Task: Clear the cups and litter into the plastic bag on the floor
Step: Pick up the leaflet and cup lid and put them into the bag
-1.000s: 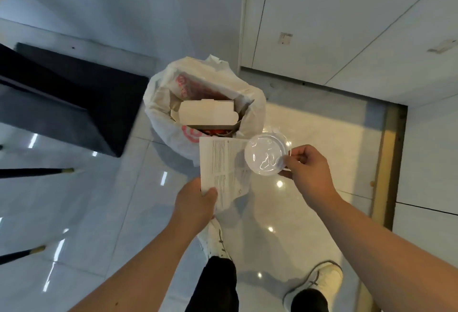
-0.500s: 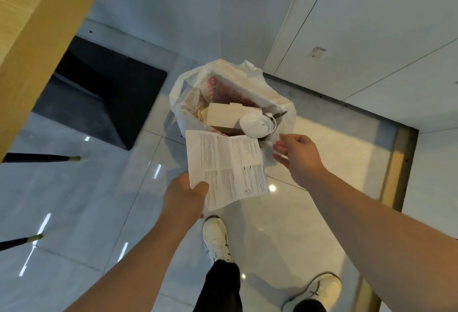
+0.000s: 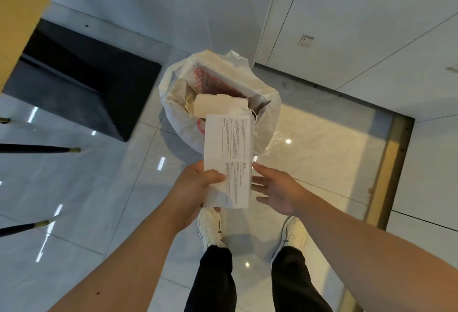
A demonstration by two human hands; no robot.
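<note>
Left hand (image 3: 195, 187) pinches the leaflet (image 3: 228, 160) above the plastic bag (image 3: 265, 123); right hand (image 3: 277, 187) spread, seemingly untouching.

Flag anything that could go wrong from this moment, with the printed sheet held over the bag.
1. The left hand pinches the printed sheet only at its lower end; the long free end could catch the bag rim or flutter onto the glossy floor beside the plastic bag.
2. The bag already looks full, with a cardboard box across its mouth, so the sheet may rest on top and slide off.
3. The open right hand could knock the sheet loose.
</note>
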